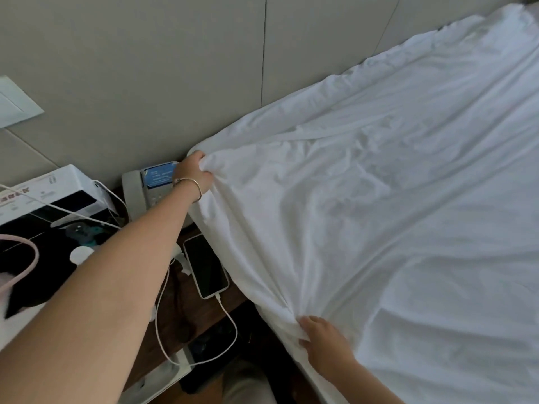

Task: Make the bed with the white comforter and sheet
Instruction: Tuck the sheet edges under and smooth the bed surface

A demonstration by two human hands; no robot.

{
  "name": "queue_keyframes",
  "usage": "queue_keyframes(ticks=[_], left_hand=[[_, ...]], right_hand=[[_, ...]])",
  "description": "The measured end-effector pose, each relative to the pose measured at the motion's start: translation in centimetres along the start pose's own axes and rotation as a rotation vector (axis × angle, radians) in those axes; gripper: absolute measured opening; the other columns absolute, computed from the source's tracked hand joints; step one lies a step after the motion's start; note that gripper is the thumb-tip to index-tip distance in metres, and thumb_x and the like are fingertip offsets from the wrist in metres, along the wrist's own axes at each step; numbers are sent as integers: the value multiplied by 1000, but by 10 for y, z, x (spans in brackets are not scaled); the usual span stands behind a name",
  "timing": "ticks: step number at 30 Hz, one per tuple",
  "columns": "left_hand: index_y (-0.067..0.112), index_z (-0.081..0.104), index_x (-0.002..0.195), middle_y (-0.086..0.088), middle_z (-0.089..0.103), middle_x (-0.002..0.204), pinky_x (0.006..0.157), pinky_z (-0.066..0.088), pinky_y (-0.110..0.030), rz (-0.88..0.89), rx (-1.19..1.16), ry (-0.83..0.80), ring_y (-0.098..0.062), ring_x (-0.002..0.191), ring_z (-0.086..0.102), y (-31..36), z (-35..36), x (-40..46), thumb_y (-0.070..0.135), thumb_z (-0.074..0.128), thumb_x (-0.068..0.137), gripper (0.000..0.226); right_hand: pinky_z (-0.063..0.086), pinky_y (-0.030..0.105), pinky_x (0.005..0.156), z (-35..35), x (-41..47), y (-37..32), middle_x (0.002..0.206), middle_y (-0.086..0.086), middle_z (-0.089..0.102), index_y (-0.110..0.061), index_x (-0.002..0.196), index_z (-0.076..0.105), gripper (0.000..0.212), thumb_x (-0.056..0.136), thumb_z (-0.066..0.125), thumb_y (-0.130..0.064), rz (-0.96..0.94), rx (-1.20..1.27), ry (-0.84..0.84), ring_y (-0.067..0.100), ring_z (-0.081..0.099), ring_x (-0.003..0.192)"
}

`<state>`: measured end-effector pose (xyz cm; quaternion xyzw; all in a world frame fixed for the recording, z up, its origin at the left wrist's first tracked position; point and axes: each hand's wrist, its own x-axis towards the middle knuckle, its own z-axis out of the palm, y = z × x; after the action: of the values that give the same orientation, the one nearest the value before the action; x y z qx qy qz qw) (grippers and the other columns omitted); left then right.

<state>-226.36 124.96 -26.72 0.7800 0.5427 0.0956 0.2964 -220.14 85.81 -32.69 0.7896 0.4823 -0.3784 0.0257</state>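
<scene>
White sheet (379,214) spread wrinkled over the bed, left hand (194,174) clenching its corner by the wall, right hand (322,339) pinching a fold at the side edge

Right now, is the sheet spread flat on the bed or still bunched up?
Mostly spread but wrinkled. The sheet is bunched at the near corner, where the left hand and right hand each hold gathered fabric.

Dim, soft daylight from right; mild blur; wide-angle bending at edges.
</scene>
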Motion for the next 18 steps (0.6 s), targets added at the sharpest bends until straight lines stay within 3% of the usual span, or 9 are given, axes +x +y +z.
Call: queue_keyframes(ticks=[2, 4, 6, 8, 12, 15, 18], left_hand=[[14, 55, 96, -16, 62, 110, 76, 44, -38, -11, 71, -51, -37, 96, 56, 2, 3, 7, 2, 50, 84, 18], [16, 57, 109, -14, 60, 120, 85, 48, -40, -60, 158, -130, -36, 105, 57, -3, 8, 13, 7, 53, 84, 27], [19, 55, 116, -12, 59, 122, 92, 47, -39, -112, 269, -248, -34, 109, 57, -10, 16, 18, 17, 58, 83, 33], [19, 44, 128, -10, 58, 124, 98, 42, -37, -171, 388, -368, -31, 113, 56, -15, 28, 25, 29, 60, 84, 49], [24, 40, 134, -4, 57, 129, 103, 31, -35, -124, 433, -400, -26, 121, 51, -7, 51, 47, 45, 57, 79, 61], [25, 39, 137, 1, 52, 134, 103, 35, -32, -33, 160, -271, -23, 122, 50, 6, 63, 64, 42, 60, 79, 64], [24, 47, 129, 1, 51, 128, 97, 40, -33, 38, 44, -184, -22, 119, 48, 16, 77, 75, 31, 64, 80, 53]], right_hand=[[40, 27, 89, -34, 14, 0, 119, -14, 60, -36, 122, 58, 39, 88, 57, -56, -17, -20, -57, 11, 54, 113], [42, 25, 85, -76, 49, -6, 109, -19, 63, -40, 116, 62, 46, 80, 60, -68, -26, 110, 23, 3, 57, 102], [46, 25, 81, -119, 99, -15, 101, -17, 65, -37, 113, 63, 33, 86, 62, -56, -19, 325, 207, 2, 61, 92], [47, 24, 83, -159, 159, -28, 105, -6, 66, -29, 119, 63, 24, 95, 59, -31, -39, 403, 372, 11, 64, 94], [45, 32, 94, -217, 257, -40, 137, 3, 50, -29, 141, 42, 62, 88, 42, 3, -53, 202, 362, 23, 52, 122], [36, 36, 107, -232, 298, -34, 150, -2, 33, -31, 147, 29, 78, 80, 43, 4, -59, -61, 261, 20, 26, 141], [31, 34, 106, -247, 328, -30, 149, -7, 28, -30, 142, 32, 70, 79, 54, -10, -154, -232, 331, 18, 23, 139]])
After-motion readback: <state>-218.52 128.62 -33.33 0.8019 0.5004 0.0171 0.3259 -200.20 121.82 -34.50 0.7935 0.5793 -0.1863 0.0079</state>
